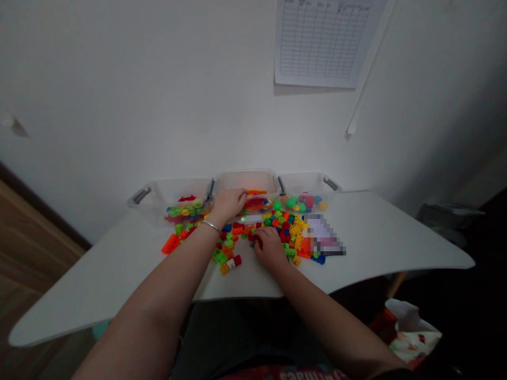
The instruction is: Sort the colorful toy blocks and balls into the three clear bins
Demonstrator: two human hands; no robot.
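Note:
My left hand (232, 203), with a silver bangle at its wrist, reaches over the front of the middle clear plastic bin (247, 177). Its fingers pinch a thin orange toy piece (257, 192), whose exact kind is too small to tell. Lower down, my right hand (269, 245) rests in the pile of colourful building bricks (277, 219). Its curled fingers are on a dark red building brick (252, 237), partly hidden by them. Near the right hand lie a green brick (219, 256) and a yellow brick (225, 269) on the white table (253, 279).
The left clear bin (174, 187) holds green, red and yellow pieces. In the right clear bin (303, 182) are round green, pink and yellow pieces. A blurred flat object (327, 235) lies right of the bricks. A printed sheet (320, 45) hangs on the wall.

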